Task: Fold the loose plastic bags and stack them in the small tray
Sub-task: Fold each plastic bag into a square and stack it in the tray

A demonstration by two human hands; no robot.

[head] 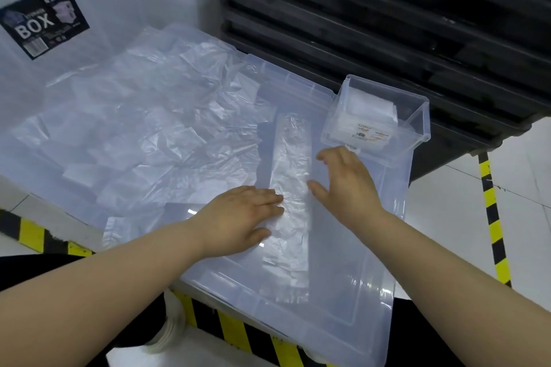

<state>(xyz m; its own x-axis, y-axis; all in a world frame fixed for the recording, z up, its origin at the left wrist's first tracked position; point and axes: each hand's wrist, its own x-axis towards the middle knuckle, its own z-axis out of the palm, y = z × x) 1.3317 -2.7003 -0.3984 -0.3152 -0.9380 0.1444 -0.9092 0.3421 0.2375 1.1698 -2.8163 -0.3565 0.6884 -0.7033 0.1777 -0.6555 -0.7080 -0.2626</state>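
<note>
A plastic bag point(290, 158) folded into a long narrow strip lies flat on the clear plastic lid point(343, 292), between a heap of loose plastic bags point(134, 128) on the left and the small tray point(417, 128) at the far right corner, where folded bags point(369, 107) already sit. The left hand point(244, 217) presses flat on the strip's left edge, fingers straight, its grip released. The right hand point(346, 185) is at the strip's right edge with fingers spread, grip likewise released, grasping nothing; whether it touches the strip I cannot tell.

Left hand point(241, 214) lies flat, fingers point(268, 198) straight; right hand point(346, 185) hovers spread, palm down.
</note>
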